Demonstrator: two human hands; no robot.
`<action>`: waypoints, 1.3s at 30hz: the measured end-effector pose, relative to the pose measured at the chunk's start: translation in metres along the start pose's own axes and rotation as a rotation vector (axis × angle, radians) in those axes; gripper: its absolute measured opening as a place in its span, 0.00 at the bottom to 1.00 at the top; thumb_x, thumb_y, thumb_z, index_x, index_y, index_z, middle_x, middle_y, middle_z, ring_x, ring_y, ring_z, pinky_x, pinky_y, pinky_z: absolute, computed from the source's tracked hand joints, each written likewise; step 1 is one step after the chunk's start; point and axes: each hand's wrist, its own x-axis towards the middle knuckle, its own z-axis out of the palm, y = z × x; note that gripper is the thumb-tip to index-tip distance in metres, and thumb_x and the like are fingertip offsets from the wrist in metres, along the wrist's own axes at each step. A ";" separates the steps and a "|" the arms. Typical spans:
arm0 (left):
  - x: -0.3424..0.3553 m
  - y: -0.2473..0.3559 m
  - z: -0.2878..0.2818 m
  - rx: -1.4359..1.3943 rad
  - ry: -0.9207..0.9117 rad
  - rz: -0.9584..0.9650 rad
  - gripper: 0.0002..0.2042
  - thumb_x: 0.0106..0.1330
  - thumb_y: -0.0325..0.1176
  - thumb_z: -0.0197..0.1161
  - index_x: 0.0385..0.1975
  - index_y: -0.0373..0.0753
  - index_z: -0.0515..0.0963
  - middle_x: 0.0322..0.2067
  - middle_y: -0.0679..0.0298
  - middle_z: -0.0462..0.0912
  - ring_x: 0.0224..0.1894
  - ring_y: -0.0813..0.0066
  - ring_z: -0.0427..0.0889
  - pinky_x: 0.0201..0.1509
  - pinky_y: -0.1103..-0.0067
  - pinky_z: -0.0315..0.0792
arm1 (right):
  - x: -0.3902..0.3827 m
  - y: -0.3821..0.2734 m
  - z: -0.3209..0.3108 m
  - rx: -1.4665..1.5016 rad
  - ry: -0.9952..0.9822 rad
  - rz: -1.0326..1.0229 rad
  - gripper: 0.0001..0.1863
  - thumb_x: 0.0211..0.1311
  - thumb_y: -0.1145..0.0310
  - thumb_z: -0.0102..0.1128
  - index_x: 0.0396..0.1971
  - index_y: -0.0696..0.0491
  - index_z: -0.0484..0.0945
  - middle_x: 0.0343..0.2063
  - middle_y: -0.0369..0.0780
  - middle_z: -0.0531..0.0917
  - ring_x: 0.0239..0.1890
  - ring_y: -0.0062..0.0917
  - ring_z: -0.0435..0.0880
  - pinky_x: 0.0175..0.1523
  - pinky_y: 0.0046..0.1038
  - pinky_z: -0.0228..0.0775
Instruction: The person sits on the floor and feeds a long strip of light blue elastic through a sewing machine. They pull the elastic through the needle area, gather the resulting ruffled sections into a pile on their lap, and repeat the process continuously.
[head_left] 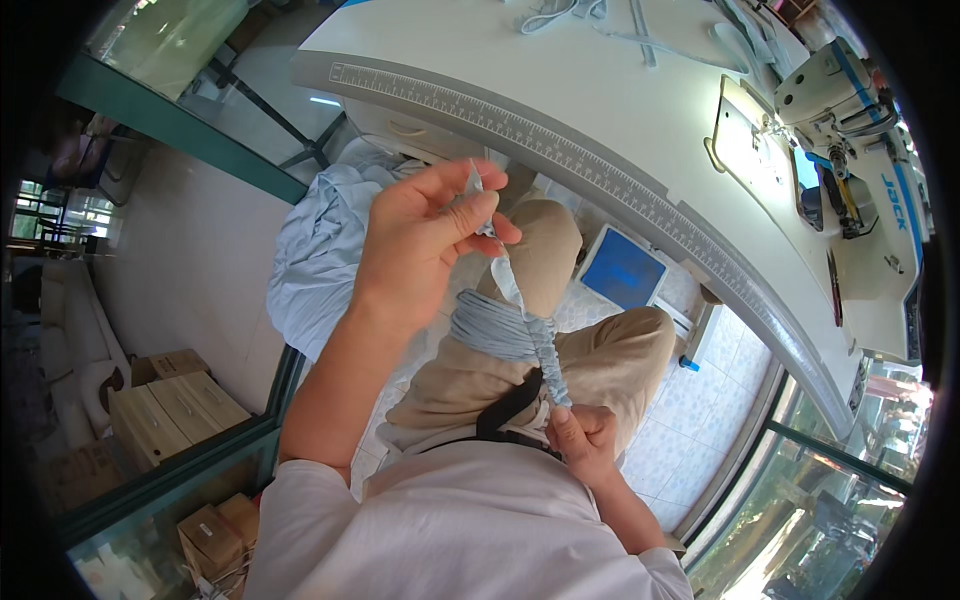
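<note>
Above my lap, my left hand (pixel 428 238) pinches the upper end of a narrow pale blue fabric strip (pixel 508 282) between thumb and fingers. The strip slants down to my right hand (pixel 583 443), closed around its lower end near my waist. Its upper stretch is flat and slightly twisted, while the lower stretch is bunched into tight gathers. Behind it, a bundle of pale blue fabric strips (pixel 485 326) lies across my thigh. A black strap (pixel 510 402) hangs at my waist, left of my right hand.
A white sewing table (pixel 590 110) with a ruler along its edge curves ahead. At right stands a sewing machine (pixel 875 190); loose strips (pixel 645 40) lie at the far side. Pale blue cloth (pixel 320 250) is heaped left of my knee. A blue-topped pedal (pixel 622 270) sits below.
</note>
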 end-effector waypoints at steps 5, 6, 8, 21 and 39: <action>0.001 -0.001 -0.008 -0.017 -0.053 -0.083 0.08 0.65 0.29 0.58 0.37 0.30 0.77 0.35 0.56 0.81 0.30 0.67 0.83 0.29 0.82 0.76 | -0.002 0.003 -0.007 -0.036 -0.029 0.017 0.28 0.69 0.63 0.49 0.06 0.58 0.66 0.08 0.36 0.72 0.11 0.17 0.67 0.18 0.23 0.57; 0.000 0.003 -0.008 -0.001 -0.054 -0.099 0.08 0.65 0.29 0.58 0.36 0.31 0.77 0.34 0.56 0.81 0.31 0.67 0.84 0.29 0.82 0.77 | -0.003 0.004 -0.008 -0.033 -0.031 0.018 0.28 0.69 0.63 0.49 0.06 0.58 0.66 0.08 0.36 0.72 0.11 0.17 0.66 0.18 0.23 0.56; -0.001 0.006 -0.013 0.015 -0.065 -0.100 0.07 0.65 0.29 0.57 0.36 0.31 0.77 0.33 0.56 0.81 0.32 0.66 0.84 0.29 0.82 0.78 | -0.007 0.006 -0.009 -0.031 -0.029 0.012 0.28 0.69 0.64 0.49 0.06 0.58 0.66 0.08 0.36 0.71 0.11 0.17 0.66 0.18 0.23 0.55; 0.010 -0.013 -0.028 -0.142 -0.243 -0.187 0.07 0.66 0.28 0.56 0.38 0.32 0.76 0.39 0.51 0.80 0.37 0.61 0.84 0.33 0.78 0.81 | -0.016 0.003 -0.027 0.081 -0.024 0.086 0.28 0.69 0.63 0.51 0.06 0.57 0.65 0.08 0.35 0.69 0.11 0.17 0.63 0.17 0.23 0.52; 0.017 -0.050 -0.032 -0.482 -0.095 -0.135 0.06 0.66 0.29 0.57 0.35 0.33 0.77 0.35 0.56 0.81 0.34 0.70 0.80 0.32 0.80 0.73 | -0.006 -0.005 -0.010 -0.225 0.160 -0.104 0.24 0.65 0.70 0.55 0.08 0.58 0.62 0.07 0.37 0.64 0.10 0.23 0.59 0.18 0.28 0.50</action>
